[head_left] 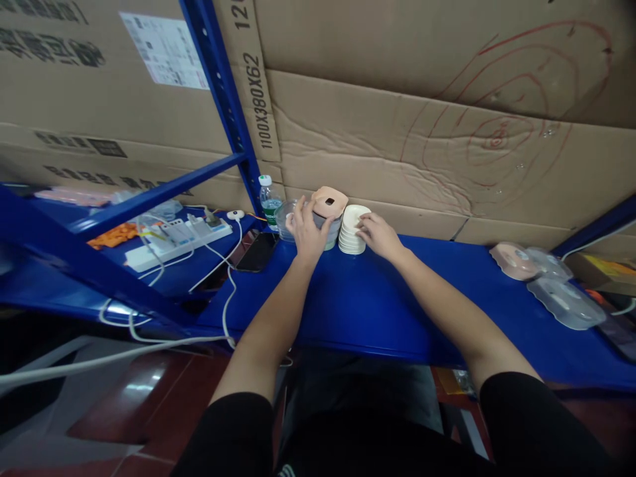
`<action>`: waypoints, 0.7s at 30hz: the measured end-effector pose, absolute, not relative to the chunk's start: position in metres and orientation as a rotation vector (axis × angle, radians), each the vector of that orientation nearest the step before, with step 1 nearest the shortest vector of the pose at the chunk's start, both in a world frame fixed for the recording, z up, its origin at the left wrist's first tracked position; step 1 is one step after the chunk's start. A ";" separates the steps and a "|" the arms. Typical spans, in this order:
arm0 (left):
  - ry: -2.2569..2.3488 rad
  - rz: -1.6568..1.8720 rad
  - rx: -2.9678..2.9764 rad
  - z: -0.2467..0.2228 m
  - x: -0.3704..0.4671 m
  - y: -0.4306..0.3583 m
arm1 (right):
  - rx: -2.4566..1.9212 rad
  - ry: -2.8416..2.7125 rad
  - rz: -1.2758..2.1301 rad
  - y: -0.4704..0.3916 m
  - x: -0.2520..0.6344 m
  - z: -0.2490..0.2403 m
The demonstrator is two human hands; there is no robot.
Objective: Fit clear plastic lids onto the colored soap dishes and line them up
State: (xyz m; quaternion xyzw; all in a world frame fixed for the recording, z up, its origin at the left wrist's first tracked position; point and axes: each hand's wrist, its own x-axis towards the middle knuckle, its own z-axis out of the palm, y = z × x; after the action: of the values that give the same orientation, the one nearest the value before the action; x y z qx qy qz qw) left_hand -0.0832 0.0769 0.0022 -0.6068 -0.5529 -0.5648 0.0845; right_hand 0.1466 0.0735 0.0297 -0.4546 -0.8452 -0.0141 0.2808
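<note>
My left hand (pixel 309 232) is at the left front of a stack of containers, its thumb and fingers curled on a peach-coloured square lid (pixel 334 201) with a dark square in its middle. Grey and pale green pieces show below that lid, partly hidden by the hand. Just right of it stands a stack of cream-coloured square lids (pixel 352 242). The fingers of my right hand (pixel 378 234) are pinched at the right edge of the upper cream lids. Behind my left hand are clear round containers (pixel 285 222), partly covered by my fingers.
A water bottle (pixel 269 202) stands at the back left, near a dark phone (pixel 257 252). Beyond the blue shelf post lies a white power strip (pixel 179 243) with cables. Clear and peach plastic packs (pixel 566 301) lie on the right of the blue shelf (pixel 377 305). Cardboard (pixel 368 132) closes the back.
</note>
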 end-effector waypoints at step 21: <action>-1.622 -1.627 -1.891 0.003 -0.072 0.064 | -2.161 -1.136 -0.454 -0.001 0.445 -0.009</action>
State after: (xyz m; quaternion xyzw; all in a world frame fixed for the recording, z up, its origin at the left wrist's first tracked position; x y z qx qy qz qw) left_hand -0.0716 0.0642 0.0027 -0.6334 -0.5432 -0.5448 0.0831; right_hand 0.4446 -0.0013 -0.0092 -0.8235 -0.4329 -0.1728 0.3233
